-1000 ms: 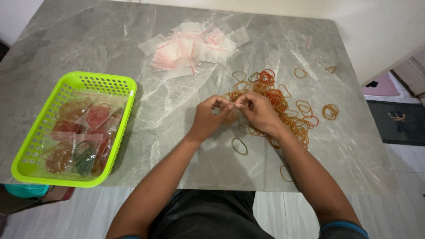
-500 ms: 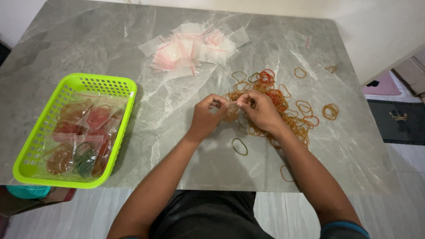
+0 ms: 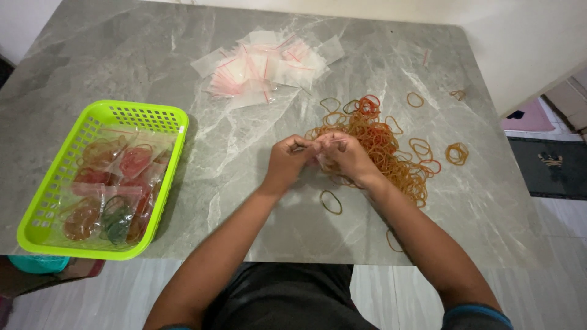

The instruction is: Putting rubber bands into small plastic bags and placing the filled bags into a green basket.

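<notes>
We find both hands meeting above the grey table (image 3: 244,183), beside the heap of rubber bands (image 3: 382,150). The left hand (image 3: 286,162) and right hand (image 3: 347,157) pinch a small clear bag (image 3: 323,146) between fingertips; whether it holds bands we cannot tell. We judge the bag-filling step in hand. Empty bags (image 3: 266,67) lie far, filled bags sit in the green basket (image 3: 174,131) at left. Next calls for a steady grip on the bag's mouth.
</notes>
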